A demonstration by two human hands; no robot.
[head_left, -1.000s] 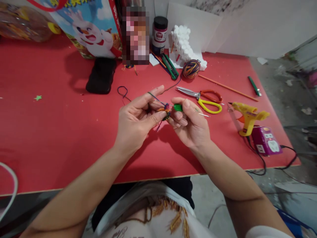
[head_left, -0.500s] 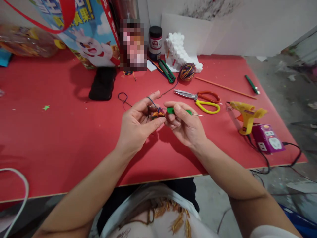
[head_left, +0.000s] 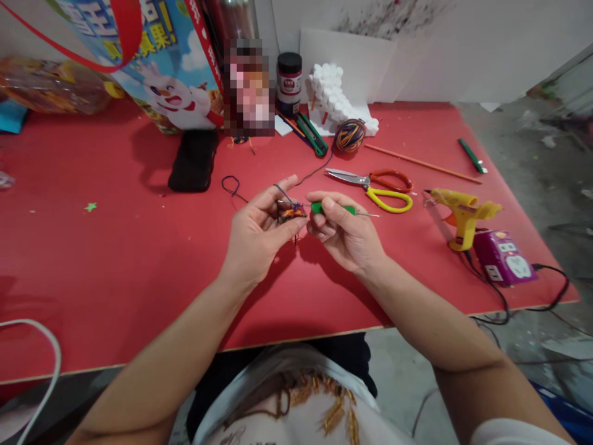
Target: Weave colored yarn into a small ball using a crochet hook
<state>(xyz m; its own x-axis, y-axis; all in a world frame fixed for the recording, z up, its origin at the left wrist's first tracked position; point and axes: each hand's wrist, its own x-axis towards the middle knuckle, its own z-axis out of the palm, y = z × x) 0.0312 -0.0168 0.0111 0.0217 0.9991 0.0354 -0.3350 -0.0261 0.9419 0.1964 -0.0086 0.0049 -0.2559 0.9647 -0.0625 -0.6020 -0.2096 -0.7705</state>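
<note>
"Crocheting, would you say?"

"That's my reading: a stitch seems to be in progress, with the metal tip of the hook (head_left: pixel 316 207) at the upper side of the yarn piece (head_left: pixel 293 212); whether it's through a loop, I can't tell"

"How are the hands placed?"

"The left hand (head_left: pixel 254 238) pinches the yarn piece between thumb and fingers, a strand (head_left: pixel 283 192) lifted on its index finger. The right hand (head_left: pixel 345 232) grips the hook by its green handle, and bare metal sticks out at the other end"

"What does the next move call for?"

"I'd judge a steady left pinch, even tension on the strand, and a small turn of the hook to catch the yarn and draw it through without splitting it"

"Where is the piece, exactly?"

"Held over the surface (head_left: pixel 115 278), well apart from both its front and back edges; the ball of yarn (head_left: pixel 350 135) lies near the back edge"

"And its looks?"

"Small and many-coloured: orange, pink, dark blue, with a dark loose end (head_left: pixel 295 238) hanging below. The fingers hide part of it, so its full shape is unclear"
</note>
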